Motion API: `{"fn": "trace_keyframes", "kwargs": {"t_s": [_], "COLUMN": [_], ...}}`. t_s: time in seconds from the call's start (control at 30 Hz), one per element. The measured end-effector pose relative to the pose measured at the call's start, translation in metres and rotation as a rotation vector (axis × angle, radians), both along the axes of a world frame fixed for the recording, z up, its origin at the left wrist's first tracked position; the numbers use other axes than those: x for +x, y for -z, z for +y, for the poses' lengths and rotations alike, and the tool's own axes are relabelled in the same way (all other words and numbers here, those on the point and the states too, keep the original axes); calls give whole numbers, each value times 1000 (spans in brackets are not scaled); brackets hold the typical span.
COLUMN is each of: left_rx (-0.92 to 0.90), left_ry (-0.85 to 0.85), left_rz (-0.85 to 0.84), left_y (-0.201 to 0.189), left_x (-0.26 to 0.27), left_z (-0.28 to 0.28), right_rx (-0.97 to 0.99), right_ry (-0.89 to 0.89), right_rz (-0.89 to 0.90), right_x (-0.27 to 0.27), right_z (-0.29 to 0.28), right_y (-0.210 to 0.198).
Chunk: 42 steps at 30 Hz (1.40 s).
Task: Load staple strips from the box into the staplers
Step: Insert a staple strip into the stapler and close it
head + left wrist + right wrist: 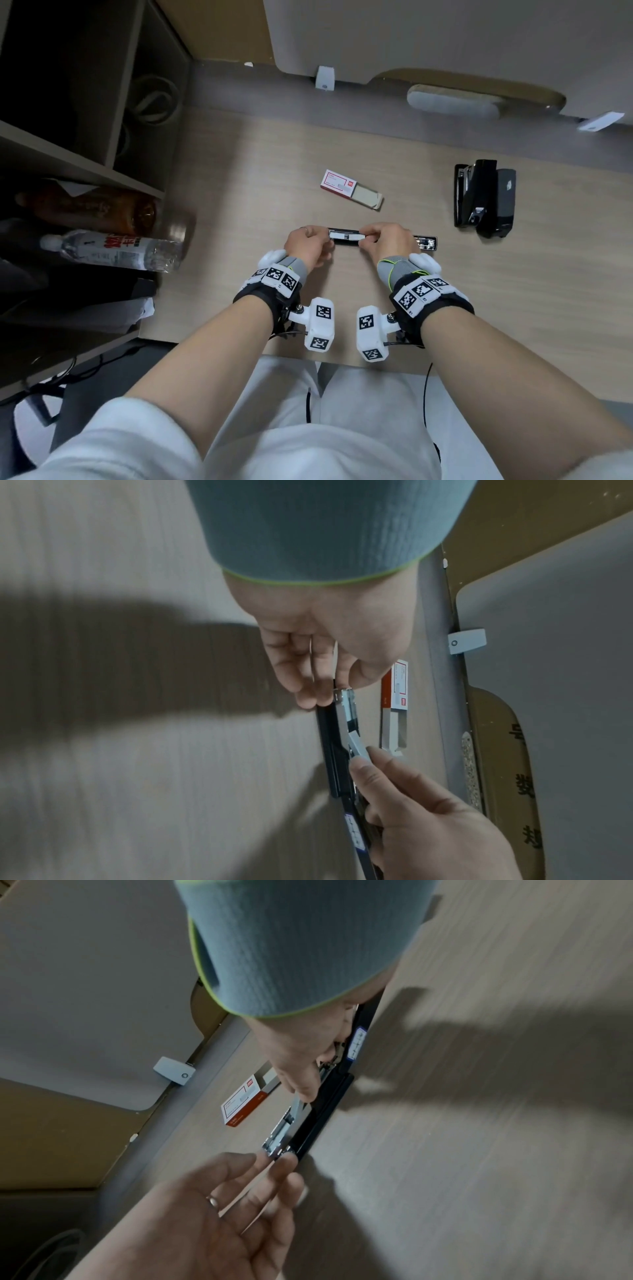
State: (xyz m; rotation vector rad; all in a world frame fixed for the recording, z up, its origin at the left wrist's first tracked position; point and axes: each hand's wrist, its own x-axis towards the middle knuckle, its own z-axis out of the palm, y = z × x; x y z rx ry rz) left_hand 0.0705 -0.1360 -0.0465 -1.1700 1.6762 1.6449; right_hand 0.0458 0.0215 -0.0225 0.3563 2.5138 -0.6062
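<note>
Now right hand [383,241] pinching staple strip [358,744], angling into stapler [346,237] channel running 9-to-3; left hand [306,245] gripping 9 o'clock end.

wood desk [239,164], grey partition [445,31], dark shelving [68,150]

Setting: an office workstation. Evidence: a wood-grain laminate desk [239,164] bounded at 12 o'clock by a grey partition panel [445,31], fixed to the desk by a small white bracket [324,78]. A grey cable grommet [452,101] sits in the desk's rear edge at 1 o'clock. At 9 o'clock stands an open shelf unit [78,150] with a water bottle [109,250] lying on it. Stationery on the desk: a red-and-white staple box [339,184] at centre and black staplers [483,198] at 2 o'clock.
</note>
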Motion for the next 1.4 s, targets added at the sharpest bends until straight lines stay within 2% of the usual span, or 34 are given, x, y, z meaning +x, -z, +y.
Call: {"fn": "trace_keyframes", "kwargs": {"t_s": [0.17,0.63,0.83,1.03,1.23,1.4], "left_rx": [1,24,36,-43,121,124], "left_ry": [8,59,77,-11,-88,-42], "left_rz": [-19,-17,-68,-34,-4,-66], "left_y": [7,7,4,4,-6,-8], "left_x": [-3,-9,-11,-10,-15,-14], "left_z": [-3,-7,-8,-8,-7,-5], "right_rx": [-44,19,49,29,47,53], "right_ry": [-25,-60,-58,-59,-50,-39], "right_rz": [45,42,50,52,30,25], "right_x": [0,-3,-2,-2,-3,-5], "right_z": [0,-3,3,-1,2,3], "right_y": [-3,9,4,5,-3,-2]}}
